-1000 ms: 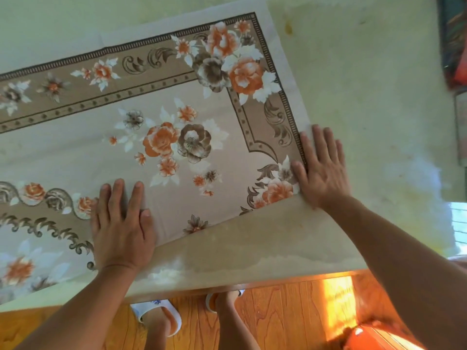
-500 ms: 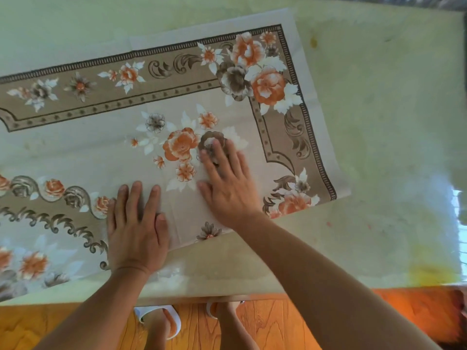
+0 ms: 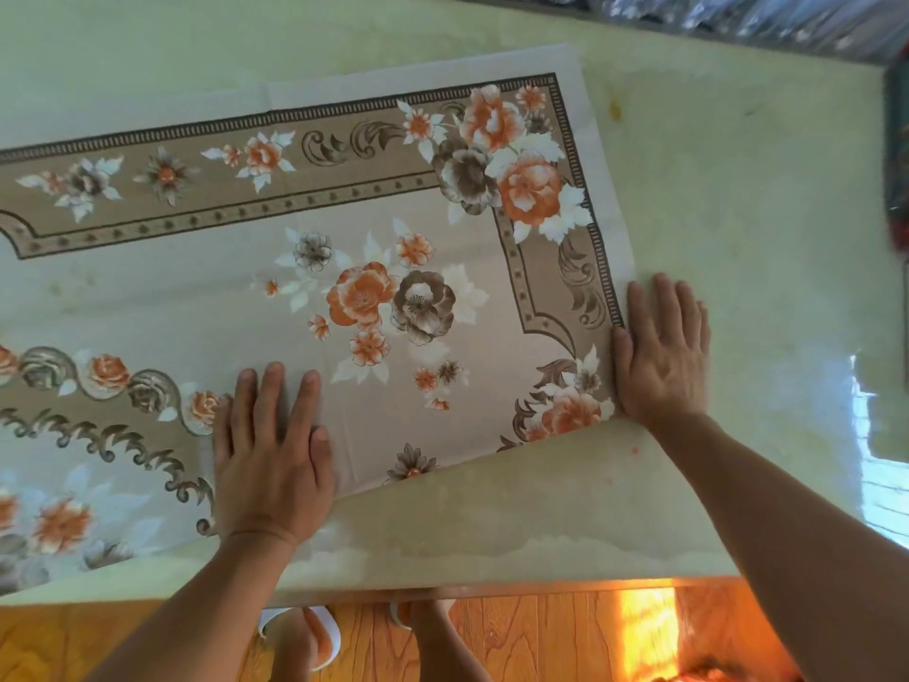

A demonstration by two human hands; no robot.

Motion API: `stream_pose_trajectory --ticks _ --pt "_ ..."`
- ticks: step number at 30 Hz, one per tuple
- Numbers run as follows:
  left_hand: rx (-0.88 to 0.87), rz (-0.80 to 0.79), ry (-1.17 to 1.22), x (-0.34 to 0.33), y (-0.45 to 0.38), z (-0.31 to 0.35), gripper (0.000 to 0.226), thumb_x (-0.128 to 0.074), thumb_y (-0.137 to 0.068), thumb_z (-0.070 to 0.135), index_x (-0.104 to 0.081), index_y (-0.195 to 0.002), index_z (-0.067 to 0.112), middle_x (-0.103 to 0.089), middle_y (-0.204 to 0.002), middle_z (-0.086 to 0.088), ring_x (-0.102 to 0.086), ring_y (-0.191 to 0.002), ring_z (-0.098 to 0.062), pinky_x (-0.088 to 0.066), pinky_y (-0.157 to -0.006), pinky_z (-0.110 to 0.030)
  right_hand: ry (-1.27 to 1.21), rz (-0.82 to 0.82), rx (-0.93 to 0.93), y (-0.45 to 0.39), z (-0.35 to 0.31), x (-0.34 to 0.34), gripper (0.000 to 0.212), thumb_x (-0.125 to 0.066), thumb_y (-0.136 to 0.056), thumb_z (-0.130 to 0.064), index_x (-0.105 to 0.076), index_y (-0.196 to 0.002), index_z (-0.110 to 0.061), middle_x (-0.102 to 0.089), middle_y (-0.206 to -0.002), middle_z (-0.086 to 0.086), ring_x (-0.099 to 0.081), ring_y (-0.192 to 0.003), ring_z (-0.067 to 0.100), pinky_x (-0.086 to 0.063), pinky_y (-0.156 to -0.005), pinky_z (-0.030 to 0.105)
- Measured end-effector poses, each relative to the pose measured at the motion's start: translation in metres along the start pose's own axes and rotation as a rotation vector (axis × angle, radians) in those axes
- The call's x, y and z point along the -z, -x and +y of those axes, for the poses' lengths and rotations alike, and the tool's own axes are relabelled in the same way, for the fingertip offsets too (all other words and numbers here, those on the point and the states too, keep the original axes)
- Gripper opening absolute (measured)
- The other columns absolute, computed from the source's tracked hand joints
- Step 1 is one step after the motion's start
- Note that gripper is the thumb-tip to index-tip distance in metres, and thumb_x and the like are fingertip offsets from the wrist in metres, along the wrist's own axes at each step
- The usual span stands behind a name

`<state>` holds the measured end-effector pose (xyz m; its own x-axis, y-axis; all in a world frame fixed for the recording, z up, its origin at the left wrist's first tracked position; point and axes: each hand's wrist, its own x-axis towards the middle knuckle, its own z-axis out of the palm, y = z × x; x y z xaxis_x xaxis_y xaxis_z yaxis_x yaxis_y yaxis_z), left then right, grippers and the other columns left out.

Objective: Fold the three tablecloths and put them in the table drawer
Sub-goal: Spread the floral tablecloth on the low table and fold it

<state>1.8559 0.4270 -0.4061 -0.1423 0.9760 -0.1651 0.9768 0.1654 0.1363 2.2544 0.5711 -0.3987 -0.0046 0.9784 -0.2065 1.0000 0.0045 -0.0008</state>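
One floral tablecloth (image 3: 344,268) on one table (image 3: 738,238), two flat, straight-fingered hands, left (image 3: 273,455), right (image 3: 661,351), atop it.

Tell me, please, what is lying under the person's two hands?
Both hands press flat on the flowered tablecloth: the left hand near its front edge, the right hand at its right edge. The pale table lies beneath; anything under the cloth is hidden.

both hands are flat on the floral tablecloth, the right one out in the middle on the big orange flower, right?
Not quite. In the head view the right hand lies flat at the floral tablecloth's right edge, partly on the table. The left hand is flat on the cloth.
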Motion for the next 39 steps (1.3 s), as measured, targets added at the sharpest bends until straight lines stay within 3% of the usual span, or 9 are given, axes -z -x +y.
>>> stream_pose_trajectory --ticks 5,10,14,19,21,24,28,32,39 --pt "0.009 -0.086 -0.078 0.002 -0.001 0.001 0.061 -0.024 -0.102 0.039 -0.030 -0.159 0.019 -0.022 -0.166 -0.018 -0.011 -0.155 -0.038 -0.009 -0.126 -0.056 -0.111 0.135 0.030 0.016 -0.084 0.017 0.058 -0.047 -0.093 -0.005 -0.037 -0.150 -0.005 -0.029 -0.159 0.022 -0.016 -0.149 0.037 -0.011 -0.124 0.054" --pt "-0.034 -0.135 0.052 0.010 -0.001 0.005 0.062 -0.030 -0.100 0.037 -0.026 -0.161 0.025 -0.015 -0.169 -0.013 -0.005 -0.157 -0.035 -0.012 -0.125 -0.056 -0.310 -0.010 0.402 0.024 -0.260 0.018 0.055 -0.033 -0.107 -0.032 -0.025 -0.159 -0.016 -0.014 -0.167 0.012 -0.003 -0.155 0.031 -0.005 -0.126 0.046" --pt "-0.036 -0.121 0.400 0.044 -0.011 -0.047 0.056 -0.031 -0.098 0.032 -0.042 -0.153 0.026 -0.028 -0.164 -0.006 -0.013 -0.155 -0.026 -0.018 -0.125 -0.051 -0.190 -0.067 0.382 0.007 -0.320 -0.009 0.061 -0.025 -0.106 -0.045 -0.014 -0.161 -0.022 0.000 -0.169 0.006 0.006 -0.155 0.029 -0.001 -0.125 0.051" --pt "0.312 -0.082 0.044 0.051 0.003 -0.228 0.060 -0.006 -0.106 0.051 -0.002 -0.163 0.032 0.005 -0.171 -0.012 0.008 -0.156 -0.035 -0.007 -0.125 -0.059 -0.011 -0.076 0.343 0.010 -0.331 -0.015 0.065 -0.012 -0.104 -0.053 -0.007 -0.162 -0.023 0.007 -0.169 0.003 0.011 -0.155 0.025 0.005 -0.125 0.047" --pt "0.342 -0.118 0.028 0.045 0.022 -0.271 0.063 -0.007 -0.106 0.055 -0.001 -0.163 0.029 0.004 -0.170 -0.013 0.007 -0.157 -0.031 -0.009 -0.125 -0.058 0.013 -0.098 0.263 0.015 -0.342 -0.010 0.068 -0.008 -0.103 -0.057 -0.004 -0.162 -0.022 0.010 -0.169 0.003 0.014 -0.154 0.025 0.005 -0.124 0.051" --pt "0.286 -0.105 0.035 0.040 0.030 -0.280 0.065 -0.012 -0.107 0.054 -0.003 -0.164 0.023 0.005 -0.170 -0.013 0.009 -0.157 -0.030 -0.006 -0.126 -0.056 -0.025 -0.109 0.223 0.020 -0.390 0.005 0.071 -0.011 -0.103 -0.061 0.002 -0.161 -0.023 0.014 -0.168 0.005 0.019 -0.153 0.026 0.006 -0.124 0.052" --pt "0.309 -0.103 0.049 0.041 0.028 -0.283 0.069 -0.019 -0.107 0.052 -0.010 -0.163 0.012 -0.002 -0.170 -0.014 0.003 -0.158 -0.030 -0.009 -0.126 -0.054 -0.054 -0.118 0.582 0.012 -0.512 0.019 0.067 -0.012 -0.105 -0.056 0.008 -0.160 -0.024 0.017 -0.167 0.008 0.021 -0.152 0.031 0.005 -0.124 0.051" --pt "0.296 -0.087 0.080 0.040 0.031 -0.289 0.072 -0.021 -0.107 0.052 -0.014 -0.161 0.007 -0.008 -0.169 -0.013 0.000 -0.158 -0.030 -0.014 -0.125 -0.055 -0.022 -0.085 0.862 -0.007 -0.628 0.019 0.068 -0.018 -0.104 -0.053 -0.004 -0.161 -0.019 0.000 -0.169 0.010 0.009 -0.154 0.033 -0.002 -0.125 0.053" --pt "0.262 -0.068 0.119 0.036 0.027 -0.296 0.074 -0.021 -0.105 0.055 -0.011 -0.162 0.008 -0.005 -0.171 -0.010 0.002 -0.158 -0.029 -0.013 -0.126 -0.054 0.132 -0.076 0.767 -0.069 -0.702 -0.003 0.077 -0.004 -0.099 -0.064 -0.003 -0.161 -0.019 0.006 -0.169 0.006 0.012 -0.154 0.029 0.002 -0.124 0.053"
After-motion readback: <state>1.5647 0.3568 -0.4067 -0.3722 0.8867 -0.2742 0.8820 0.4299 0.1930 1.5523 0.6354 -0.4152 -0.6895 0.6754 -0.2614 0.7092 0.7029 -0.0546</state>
